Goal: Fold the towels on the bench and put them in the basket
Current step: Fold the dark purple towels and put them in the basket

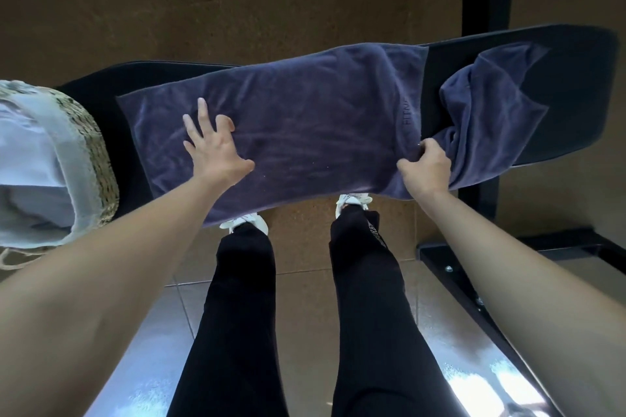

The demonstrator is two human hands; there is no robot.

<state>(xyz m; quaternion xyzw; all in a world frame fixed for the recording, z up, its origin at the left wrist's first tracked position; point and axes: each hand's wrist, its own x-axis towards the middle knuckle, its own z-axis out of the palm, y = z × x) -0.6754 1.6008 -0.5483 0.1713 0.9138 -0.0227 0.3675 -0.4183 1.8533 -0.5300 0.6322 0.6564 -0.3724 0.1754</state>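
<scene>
My legs (237,315) are closest, right up against the bench (576,78). My left hand (216,149) lies flat with fingers spread, pressing the purple towel (305,118) so it won't slide. My right hand (425,164) pinches its near right edge, probably to carry that end over toward my left. Just beyond my right hand lies a crumpled second towel (491,101). The basket (98,152) sits left of my left hand.

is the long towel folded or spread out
Spread. The towel lies flat along the bench, no fold showing; the left hand presses it and the right hand grips its right end.
</scene>
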